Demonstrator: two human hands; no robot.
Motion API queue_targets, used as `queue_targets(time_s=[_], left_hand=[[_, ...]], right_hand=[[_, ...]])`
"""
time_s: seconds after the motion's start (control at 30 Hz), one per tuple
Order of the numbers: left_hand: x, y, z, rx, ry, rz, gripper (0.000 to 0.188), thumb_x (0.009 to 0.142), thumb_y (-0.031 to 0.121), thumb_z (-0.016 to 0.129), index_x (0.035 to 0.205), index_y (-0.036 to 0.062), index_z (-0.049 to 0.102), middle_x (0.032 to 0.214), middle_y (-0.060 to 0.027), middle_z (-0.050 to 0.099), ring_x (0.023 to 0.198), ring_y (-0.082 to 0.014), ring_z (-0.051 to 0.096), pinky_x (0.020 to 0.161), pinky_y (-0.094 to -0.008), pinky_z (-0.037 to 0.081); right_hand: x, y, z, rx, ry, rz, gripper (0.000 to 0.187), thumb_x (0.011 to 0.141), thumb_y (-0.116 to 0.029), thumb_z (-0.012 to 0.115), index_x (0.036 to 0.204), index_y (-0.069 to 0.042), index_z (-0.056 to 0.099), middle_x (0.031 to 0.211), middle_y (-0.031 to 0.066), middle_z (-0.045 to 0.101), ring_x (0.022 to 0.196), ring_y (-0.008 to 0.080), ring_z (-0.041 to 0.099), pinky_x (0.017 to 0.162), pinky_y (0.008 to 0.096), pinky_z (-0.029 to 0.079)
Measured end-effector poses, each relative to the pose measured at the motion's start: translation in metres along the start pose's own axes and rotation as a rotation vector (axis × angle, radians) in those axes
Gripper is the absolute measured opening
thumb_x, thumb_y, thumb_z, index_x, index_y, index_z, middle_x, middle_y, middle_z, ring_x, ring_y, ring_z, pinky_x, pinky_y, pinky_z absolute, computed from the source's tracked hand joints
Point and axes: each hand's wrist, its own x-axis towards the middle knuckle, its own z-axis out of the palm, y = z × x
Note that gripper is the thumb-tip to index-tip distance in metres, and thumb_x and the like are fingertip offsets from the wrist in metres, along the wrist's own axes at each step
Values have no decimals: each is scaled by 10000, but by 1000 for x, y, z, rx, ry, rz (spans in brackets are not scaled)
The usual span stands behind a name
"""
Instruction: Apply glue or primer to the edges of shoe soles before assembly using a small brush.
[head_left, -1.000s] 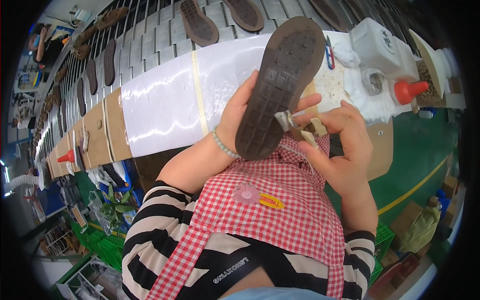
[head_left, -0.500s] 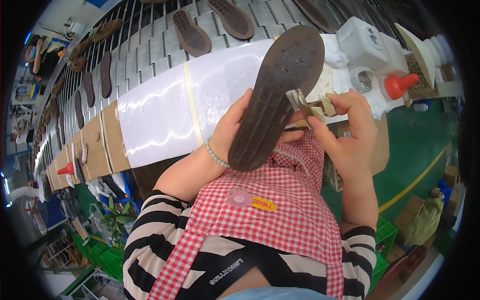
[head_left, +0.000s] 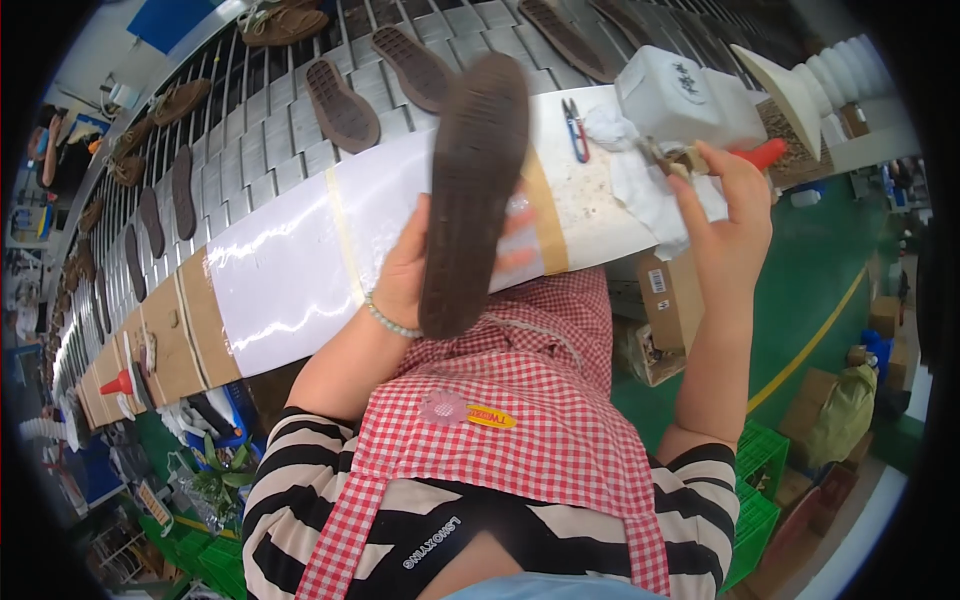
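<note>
A dark brown shoe sole [head_left: 476, 190], blurred by motion, stands nearly upright in my left hand [head_left: 403, 262]. The fingers wrap behind it, and a beaded bracelet circles that wrist. My right hand [head_left: 728, 205] is held out to the right, pinching a small brush-like tool [head_left: 655, 155] between thumb and fingers. Pale cream pieces show at those fingertips; whether they are finger covers I cannot tell. Below the tool, crumpled white cloth [head_left: 640, 195] lies on the work surface. The jar by the cloth is hidden behind the right hand.
Red-and-blue thread snips [head_left: 575, 130] lie beside the cloth. A white plastic container [head_left: 662, 92] and a red nozzle [head_left: 765, 153] stand at the far right. Behind the white board [head_left: 285, 270], a slatted metal conveyor [head_left: 255, 165] carries soles [head_left: 342, 105] and shoes [head_left: 285, 22].
The brush-like tool has left the sole and moved right, over the cloth, with my right hand. My left hand has shifted the sole left and turned it more upright. The snips are uncovered.
</note>
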Motion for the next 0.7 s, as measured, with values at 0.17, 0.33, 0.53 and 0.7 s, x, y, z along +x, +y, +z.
queue_targets(time_s=[0.17,0.33,0.53,0.7], left_hand=[[21,35,-22,29,-17,348,574,1013,407,501,1512,139,415,1588,-102,376,1486,-396,274,1218,-603,192],[4,41,-54,-50,102,291,581,977,498,558,1425,128,550,1597,-119,367,1484,-382,283,1225,-583,183],[-30,43,-41,-14,253,41,755,990,571,485,1528,54,368,1598,-213,309,1461,-437,310,1142,-689,273],[-47,38,-44,-68,251,-131,836,977,603,439,1544,5,302,1591,-271,277,1456,-537,230,1115,-745,229]], right_hand=[[-3,72,5,-152,-120,272,361,756,-145,813,1083,-56,688,1063,96,683,1057,305,615,920,449,467],[-13,113,32,-249,-153,6,371,734,-112,793,1088,-65,694,1025,119,695,1061,333,615,927,471,465],[-15,126,54,-296,-212,-2,361,751,-112,785,1096,-49,701,1035,141,693,1067,344,614,946,452,469],[-2,120,45,-216,-245,46,376,752,-123,792,1105,-34,700,996,158,693,1002,355,633,899,449,491]])
